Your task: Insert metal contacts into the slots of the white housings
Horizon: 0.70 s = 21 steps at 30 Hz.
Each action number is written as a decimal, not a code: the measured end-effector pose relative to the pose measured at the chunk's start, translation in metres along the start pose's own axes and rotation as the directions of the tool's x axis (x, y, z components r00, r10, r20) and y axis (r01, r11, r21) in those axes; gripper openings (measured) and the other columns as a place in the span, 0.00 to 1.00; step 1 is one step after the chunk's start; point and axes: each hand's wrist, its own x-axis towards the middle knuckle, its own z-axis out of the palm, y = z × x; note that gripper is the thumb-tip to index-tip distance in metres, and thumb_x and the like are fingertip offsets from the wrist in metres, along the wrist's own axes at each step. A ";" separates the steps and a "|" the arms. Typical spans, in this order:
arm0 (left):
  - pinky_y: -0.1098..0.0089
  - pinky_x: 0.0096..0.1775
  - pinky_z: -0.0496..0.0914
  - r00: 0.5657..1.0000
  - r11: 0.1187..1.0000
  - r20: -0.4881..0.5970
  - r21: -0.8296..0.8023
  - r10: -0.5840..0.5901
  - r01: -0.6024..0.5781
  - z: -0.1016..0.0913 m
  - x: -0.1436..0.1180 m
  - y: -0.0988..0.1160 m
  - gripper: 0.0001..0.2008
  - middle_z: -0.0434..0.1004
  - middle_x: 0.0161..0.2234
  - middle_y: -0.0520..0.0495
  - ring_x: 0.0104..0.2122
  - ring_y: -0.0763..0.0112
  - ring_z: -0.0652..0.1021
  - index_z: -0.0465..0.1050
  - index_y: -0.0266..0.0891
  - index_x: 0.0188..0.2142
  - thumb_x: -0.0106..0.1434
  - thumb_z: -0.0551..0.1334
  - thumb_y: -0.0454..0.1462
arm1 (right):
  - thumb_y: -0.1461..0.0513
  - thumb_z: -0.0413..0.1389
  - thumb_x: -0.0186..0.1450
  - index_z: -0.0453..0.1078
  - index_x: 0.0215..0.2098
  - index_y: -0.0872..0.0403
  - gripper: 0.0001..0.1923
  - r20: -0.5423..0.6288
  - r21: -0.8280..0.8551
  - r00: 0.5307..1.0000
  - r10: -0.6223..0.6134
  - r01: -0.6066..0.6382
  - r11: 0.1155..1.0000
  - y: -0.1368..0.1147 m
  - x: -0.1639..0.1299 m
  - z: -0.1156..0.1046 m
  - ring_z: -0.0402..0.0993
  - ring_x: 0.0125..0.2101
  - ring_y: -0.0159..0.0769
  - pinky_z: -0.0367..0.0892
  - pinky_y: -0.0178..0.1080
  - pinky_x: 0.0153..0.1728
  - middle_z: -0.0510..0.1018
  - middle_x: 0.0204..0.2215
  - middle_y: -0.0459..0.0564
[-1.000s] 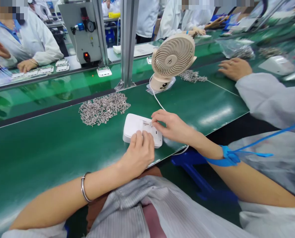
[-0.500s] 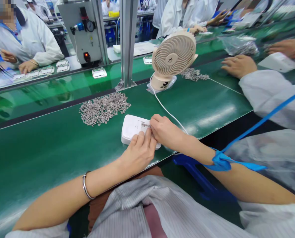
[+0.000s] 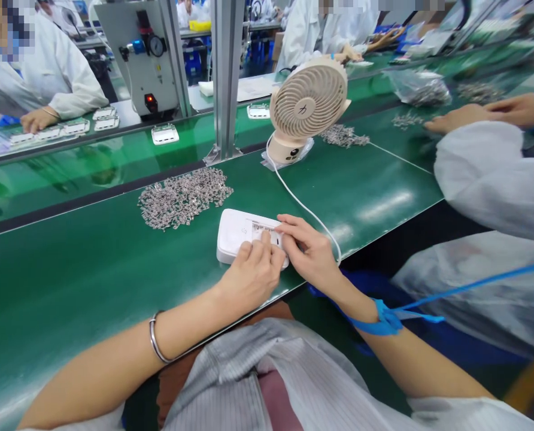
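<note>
A white plastic device with rounded corners (image 3: 231, 232) lies on the green work surface in front of me. A recessed compartment (image 3: 260, 227) with small metal parts inside is open on its upper face. My left hand (image 3: 253, 269) holds the near side, fingers bent, with the index fingertip reaching into the compartment. At the device's right end my right hand (image 3: 309, 248) grips the corner, its fingers along the far edge and its thumb closer to me. Whether a small part sits under the left fingertips is hidden. Beyond the device lies a pile of small metal clips (image 3: 184, 197).
A beige fan (image 3: 309, 102) stands behind, its white cable (image 3: 309, 206) running down past my right hand. A metal post (image 3: 226, 78) rises at the back edge. On the right are a co-worker's hands (image 3: 487, 114) and a plastic bag of parts (image 3: 419, 88).
My right hand has drawn back from the compartment to the device's right end, its fingers straighter. My left index finger now reaches into the compartment. The co-worker's white box has left the view.
</note>
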 end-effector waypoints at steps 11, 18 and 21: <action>0.65 0.42 0.62 0.999 1.000 0.039 -0.008 -0.006 0.006 -0.004 0.001 0.001 0.16 0.67 0.53 0.32 0.43 0.62 0.72 0.68 0.30 0.46 0.64 0.47 0.34 | 0.64 0.46 0.63 0.74 0.36 0.55 0.14 0.125 -0.135 0.992 -0.012 0.029 0.990 -0.008 0.002 -0.006 0.71 0.46 0.39 0.69 0.45 0.47 0.71 0.46 0.58; 0.66 0.40 0.63 0.998 1.000 0.055 0.027 -0.013 0.012 -0.008 0.000 0.002 0.18 0.68 0.52 0.32 0.40 0.63 0.74 0.67 0.28 0.49 0.65 0.46 0.33 | 0.63 0.52 0.56 0.67 0.26 0.55 0.04 0.181 -0.059 0.975 0.126 -0.117 0.991 -0.007 0.027 -0.004 0.70 0.29 0.34 0.69 0.39 0.32 0.71 0.27 0.49; 0.66 0.39 0.64 0.998 0.999 0.055 0.045 -0.020 0.017 -0.008 0.000 0.003 0.18 0.69 0.51 0.31 0.40 0.63 0.74 0.68 0.29 0.48 0.64 0.46 0.32 | 0.62 0.54 0.53 0.64 0.26 0.54 0.04 0.130 0.062 0.957 0.259 -0.269 0.961 -0.005 0.029 0.005 0.68 0.26 0.32 0.68 0.37 0.30 0.70 0.24 0.45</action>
